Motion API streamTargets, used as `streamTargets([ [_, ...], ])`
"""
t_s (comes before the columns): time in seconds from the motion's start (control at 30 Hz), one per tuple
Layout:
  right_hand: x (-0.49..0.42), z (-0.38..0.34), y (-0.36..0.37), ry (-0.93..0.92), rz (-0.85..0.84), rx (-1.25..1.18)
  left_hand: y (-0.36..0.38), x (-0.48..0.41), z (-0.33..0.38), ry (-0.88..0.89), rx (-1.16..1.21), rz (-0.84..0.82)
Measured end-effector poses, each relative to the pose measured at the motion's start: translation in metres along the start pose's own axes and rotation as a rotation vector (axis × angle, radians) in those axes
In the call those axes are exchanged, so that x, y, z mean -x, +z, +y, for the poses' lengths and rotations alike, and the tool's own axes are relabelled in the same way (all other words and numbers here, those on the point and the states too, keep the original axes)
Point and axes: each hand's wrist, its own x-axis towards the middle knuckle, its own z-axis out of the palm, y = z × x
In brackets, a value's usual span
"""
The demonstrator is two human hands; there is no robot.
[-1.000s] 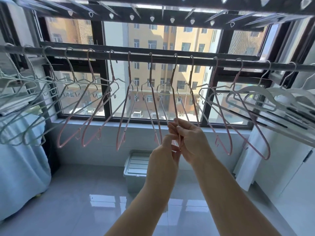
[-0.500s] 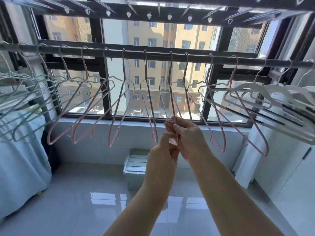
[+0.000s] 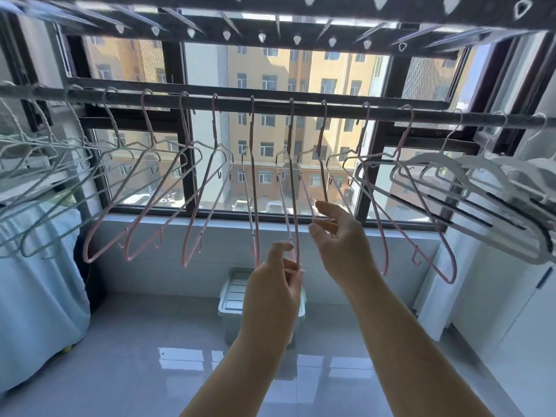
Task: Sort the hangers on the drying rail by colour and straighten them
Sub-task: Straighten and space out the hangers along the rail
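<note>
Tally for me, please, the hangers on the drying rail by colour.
pink hangers: 8
pale green hangers: at least 3; they overlap and are blurred at the left edge
white hangers: at least 3; they are stacked and partly out of frame on the right
Total: at least 14

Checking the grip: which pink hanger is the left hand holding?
The edge-on pink hanger directly above the left hand, the only one whose bottom corner that hand's fingers pinch. The right hand is open, gripping nothing.
</note>
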Motion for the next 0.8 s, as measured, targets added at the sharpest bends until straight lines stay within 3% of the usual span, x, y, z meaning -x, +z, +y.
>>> streamTargets([
  [0.1, -0.007, 0.006, -0.020, -0.108, 0.097, 0.120, -0.001, 0.004, 0.000, 0.106, -0.022, 0.156],
  [0.2, -0.015, 0.012, -0.020, 0.049, -0.030, 0.147, 0.006, 0.010, 0.008, 0.207, 0.025, 0.175],
  [0.3, -0.017, 0.018, -0.014, 0.238, -0.115, -0.194, 0.020, 0.013, 0.020, 0.208, 0.018, 0.022],
  [0.37, -0.017, 0.022, -0.014, 0.329, -0.112, -0.537, 0.030, 0.012, 0.022, 0.104, 0.017, -0.106],
  [0.43, -0.016, 0.024, -0.017, 0.354, -0.089, -0.704, 0.038, 0.011, 0.019, 0.033, 0.018, -0.177],
  [0.8, -0.019, 0.021, -0.031, 0.365, -0.044, -0.845, 0.056, 0.003, 0.023, 0.055, 0.001, -0.154],
])
